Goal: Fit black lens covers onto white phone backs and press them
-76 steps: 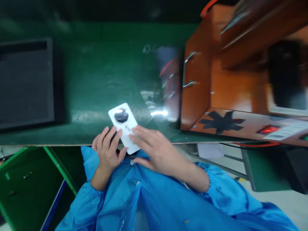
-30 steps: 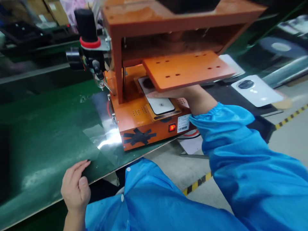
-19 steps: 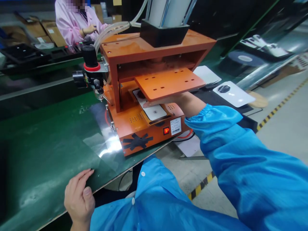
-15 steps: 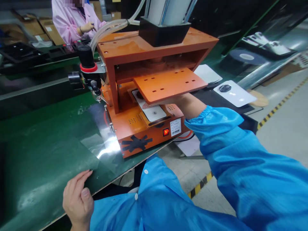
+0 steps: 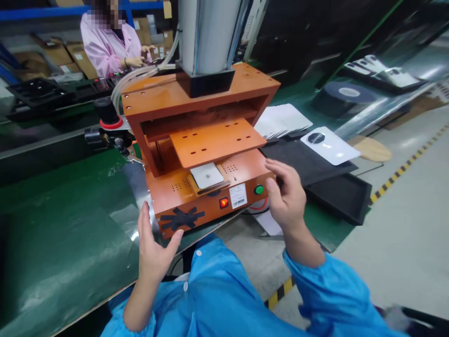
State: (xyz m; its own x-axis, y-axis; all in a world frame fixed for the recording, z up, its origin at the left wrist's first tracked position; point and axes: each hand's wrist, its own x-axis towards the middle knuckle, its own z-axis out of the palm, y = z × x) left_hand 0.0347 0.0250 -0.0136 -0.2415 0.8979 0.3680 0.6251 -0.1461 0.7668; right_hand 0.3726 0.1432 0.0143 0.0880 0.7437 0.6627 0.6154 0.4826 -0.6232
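Observation:
An orange pneumatic press (image 5: 245,164) stands at the edge of a green-topped bench. Under its raised upper plate (image 5: 217,142), a white phone-back-like panel (image 5: 207,176) lies in the fixture on the base; the plate hides its far part. My left hand (image 5: 156,250) is at the press's front left corner, thumb and fingers apart, holding nothing. At the front right corner is my right hand (image 5: 289,199), empty and with fingers spread, close to the green button (image 5: 258,189). Whether either hand touches the housing, I cannot tell. A red switch (image 5: 223,202) glows on the front.
Right of the press, white panels (image 5: 286,119) lie fanned out, and another with a dark round area (image 5: 336,147) lies by a black tray (image 5: 340,199). An air regulator (image 5: 107,117) with hoses sits at the left. A person in pink (image 5: 108,44) works across the bench.
My right hand has come out from under the upper plate to the press's front right corner. The left hand has moved up to the front left corner and spread. The view has shifted.

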